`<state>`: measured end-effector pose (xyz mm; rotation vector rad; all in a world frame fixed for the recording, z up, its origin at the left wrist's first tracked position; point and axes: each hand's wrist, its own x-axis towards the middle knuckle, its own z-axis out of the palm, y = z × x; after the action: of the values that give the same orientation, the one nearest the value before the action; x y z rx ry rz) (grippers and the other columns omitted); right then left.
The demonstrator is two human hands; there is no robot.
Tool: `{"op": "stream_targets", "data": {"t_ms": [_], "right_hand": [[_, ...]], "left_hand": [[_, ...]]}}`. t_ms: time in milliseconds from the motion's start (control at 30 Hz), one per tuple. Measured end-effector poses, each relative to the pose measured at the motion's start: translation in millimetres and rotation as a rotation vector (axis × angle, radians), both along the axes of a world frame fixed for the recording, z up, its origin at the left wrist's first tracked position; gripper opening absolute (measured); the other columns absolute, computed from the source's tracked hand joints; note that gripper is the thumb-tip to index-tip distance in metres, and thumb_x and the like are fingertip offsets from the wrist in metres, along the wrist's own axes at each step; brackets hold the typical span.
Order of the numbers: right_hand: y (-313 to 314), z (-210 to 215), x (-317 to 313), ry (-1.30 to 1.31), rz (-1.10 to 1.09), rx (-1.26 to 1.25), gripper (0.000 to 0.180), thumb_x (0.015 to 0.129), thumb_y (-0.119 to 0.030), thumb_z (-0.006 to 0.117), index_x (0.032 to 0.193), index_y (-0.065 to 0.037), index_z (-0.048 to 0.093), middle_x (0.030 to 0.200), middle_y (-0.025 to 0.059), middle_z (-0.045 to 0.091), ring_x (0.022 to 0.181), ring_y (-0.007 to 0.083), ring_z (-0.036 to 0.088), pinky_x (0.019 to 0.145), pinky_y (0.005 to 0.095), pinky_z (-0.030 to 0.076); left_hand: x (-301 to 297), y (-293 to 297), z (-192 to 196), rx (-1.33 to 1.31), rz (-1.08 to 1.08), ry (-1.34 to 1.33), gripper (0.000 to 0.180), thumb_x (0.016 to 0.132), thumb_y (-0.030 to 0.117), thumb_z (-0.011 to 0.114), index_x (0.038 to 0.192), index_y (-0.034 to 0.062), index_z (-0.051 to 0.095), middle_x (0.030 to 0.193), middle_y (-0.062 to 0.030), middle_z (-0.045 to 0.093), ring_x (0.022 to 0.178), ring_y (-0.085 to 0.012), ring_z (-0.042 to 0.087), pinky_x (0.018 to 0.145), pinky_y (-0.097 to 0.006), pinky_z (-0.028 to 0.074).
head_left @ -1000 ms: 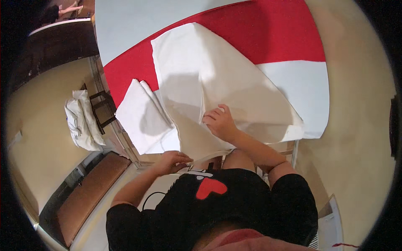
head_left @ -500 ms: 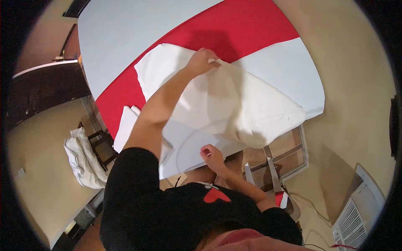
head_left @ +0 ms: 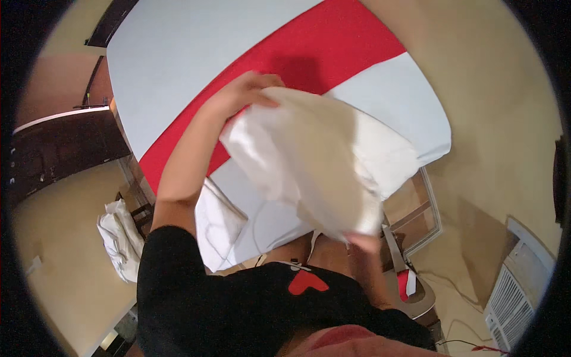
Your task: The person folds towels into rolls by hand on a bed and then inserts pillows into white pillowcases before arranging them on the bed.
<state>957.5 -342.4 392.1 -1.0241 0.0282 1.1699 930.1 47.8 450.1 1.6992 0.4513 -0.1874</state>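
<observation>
A large white cloth (head_left: 309,160) is lifted off the table and hangs bunched between my two hands. My left hand (head_left: 247,89) grips its far upper edge, arm stretched out over the red band (head_left: 333,53) of the table cover. My right hand (head_left: 364,243) holds the cloth's lower corner close to my body, partly hidden by the fabric. A second folded white cloth (head_left: 217,223) lies on the near left edge of the table.
The table (head_left: 178,53) has a pale blue cover crossed by the red band. A pile of white cloths (head_left: 119,238) sits on a chair at the left. A white grille unit (head_left: 514,303) stands on the tan floor at the right. Dark cabinets (head_left: 53,154) line the far left.
The cloth has come up off the table into a bunched fold. My left hand pulled its far edge back toward me, and my right hand rose with the near corner.
</observation>
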Motion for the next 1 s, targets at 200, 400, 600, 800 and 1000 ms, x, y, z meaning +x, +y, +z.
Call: {"op": "stream_targets", "data": {"t_ms": [200, 400, 600, 800, 1000], "right_hand": [[-4, 139, 113, -0.47, 0.024, -0.033, 0.073, 0.066, -0.024, 0.075, 0.123, 0.005, 0.041, 0.118, 0.0166, 0.053, 0.103, 0.0247, 0.057, 0.085, 0.0367, 0.048], [153, 233, 215, -0.39, 0.176, -0.09, 0.034, 0.079, -0.026, 0.067, 0.103, -0.003, 0.06, 0.099, 0.0103, 0.062, 0.09, 0.0164, 0.059, 0.078, 0.0311, 0.049], [198, 262, 177, -0.784, 0.025, -0.162, 0.037, 0.081, -0.036, 0.063, 0.099, -0.004, 0.062, 0.09, 0.0037, 0.063, 0.081, 0.0136, 0.058, 0.073, 0.0268, 0.046], [124, 148, 114, -0.936, 0.355, -0.206, 0.03, 0.075, -0.025, 0.071, 0.094, -0.003, 0.066, 0.098, 0.0059, 0.06, 0.094, 0.0135, 0.053, 0.08, 0.0275, 0.042], [-10, -95, 45, -1.153, 0.791, -0.623, 0.034, 0.066, -0.024, 0.076, 0.092, -0.003, 0.067, 0.116, 0.0146, 0.052, 0.111, 0.0281, 0.046, 0.093, 0.0376, 0.039]], "left_hand": [[-77, -34, 57, -0.532, 0.269, -0.396, 0.041, 0.062, 0.004, 0.065, 0.101, -0.0063, 0.06, 0.097, -0.011, 0.065, 0.086, -0.0187, 0.062, 0.082, -0.029, 0.046], [-58, -3, 111, -0.345, 0.702, -0.676, 0.025, 0.073, -0.003, 0.058, 0.098, -0.0056, 0.058, 0.091, -0.0076, 0.062, 0.088, -0.0143, 0.059, 0.081, -0.027, 0.045], [-116, -8, 153, 0.052, 0.83, -0.756, 0.031, 0.075, 0.003, 0.06, 0.104, -0.0068, 0.057, 0.088, -0.0053, 0.06, 0.087, -0.0151, 0.056, 0.086, -0.027, 0.041], [-217, -105, 42, 0.336, 0.801, -0.482, 0.052, 0.058, 0.005, 0.074, 0.108, 0.0002, 0.06, 0.12, -0.0097, 0.045, 0.114, -0.0234, 0.04, 0.098, -0.038, 0.029], [-310, -237, -167, 0.443, 0.605, 0.113, 0.04, 0.058, 0.02, 0.08, 0.091, 0.0068, 0.063, 0.114, -0.012, 0.05, 0.106, -0.0297, 0.044, 0.089, -0.041, 0.036]]}}
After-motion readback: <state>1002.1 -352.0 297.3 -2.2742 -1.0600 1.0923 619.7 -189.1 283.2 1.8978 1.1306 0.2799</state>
